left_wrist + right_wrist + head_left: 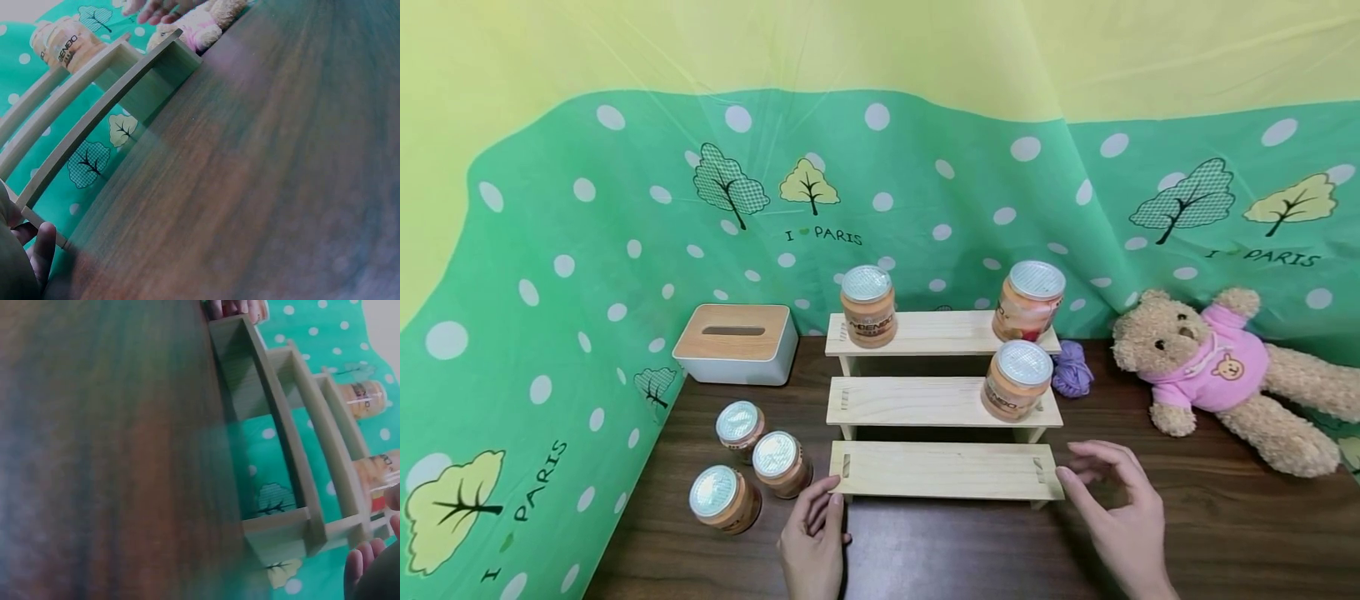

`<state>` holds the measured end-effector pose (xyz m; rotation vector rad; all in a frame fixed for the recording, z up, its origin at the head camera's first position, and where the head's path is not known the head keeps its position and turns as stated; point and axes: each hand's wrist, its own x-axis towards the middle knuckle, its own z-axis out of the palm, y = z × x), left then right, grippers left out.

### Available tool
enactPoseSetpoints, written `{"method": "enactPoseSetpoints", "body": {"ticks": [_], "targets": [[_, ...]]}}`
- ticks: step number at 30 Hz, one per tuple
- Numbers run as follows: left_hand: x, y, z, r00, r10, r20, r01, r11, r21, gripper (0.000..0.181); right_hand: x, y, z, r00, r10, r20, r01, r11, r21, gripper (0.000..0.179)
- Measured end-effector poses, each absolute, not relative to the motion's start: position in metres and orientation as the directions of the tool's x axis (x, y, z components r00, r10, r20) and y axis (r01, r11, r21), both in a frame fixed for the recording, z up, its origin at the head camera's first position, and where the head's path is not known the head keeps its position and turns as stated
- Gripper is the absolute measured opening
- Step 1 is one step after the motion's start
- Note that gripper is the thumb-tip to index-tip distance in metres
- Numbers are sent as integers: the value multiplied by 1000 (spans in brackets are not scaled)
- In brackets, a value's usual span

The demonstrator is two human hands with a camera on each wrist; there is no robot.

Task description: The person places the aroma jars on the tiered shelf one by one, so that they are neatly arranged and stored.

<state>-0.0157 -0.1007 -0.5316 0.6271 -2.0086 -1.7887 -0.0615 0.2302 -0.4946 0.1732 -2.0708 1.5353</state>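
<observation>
A pale wooden three-step rack (943,471) stands on the dark table. My left hand (812,537) is at the left end of its lowest step, index fingertip at the corner and thumb just below. Beyond the right end, my right hand (1116,517) has loosely bent fingers spread from the thumb, with the thumb tip at the step's edge. Nothing lies in its grasp. A jar with a silvery lid and orange contents (868,308) sits at the left of the top step, another jar (1030,302) at its right. The middle step bears a third jar (1017,382) at the right.
Left of the rack, three similar jars (782,464) stand grouped on the table (940,554). Behind them is a tissue box (737,358) with a wooden lid. Purple yarn (1072,371) and a teddy bear (1217,358) lie to the right. A patterned green cloth (925,208) hangs behind.
</observation>
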Motion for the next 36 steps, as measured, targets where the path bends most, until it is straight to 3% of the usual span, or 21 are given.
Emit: {"method": "enactPoseSetpoints", "body": {"ticks": [6, 15, 25, 31, 36], "targets": [[-16, -101, -530, -828, -560, -15, -78, 88, 993, 16, -62, 230, -502, -904, 260, 340, -262, 291, -920, 37], [-14, -100, -531, -828, -561, 1, -66, 98, 993, 16, -57, 232, -522, -923, 285, 260, -222, 161, -962, 36], [-14, -101, -532, -839, -544, 11, -50, 97, 994, 16, -52, 230, -543, -933, 158, 324, -282, 239, -929, 45], [-14, -101, -531, -840, -542, -2, -63, 94, 994, 17, -54, 229, -539, -954, 151, 258, -217, 247, -945, 37], [-13, -101, -530, -836, -549, -19, -78, 84, 993, 18, -53, 229, -537, -963, 161, 215, -187, 172, -967, 34]]}}
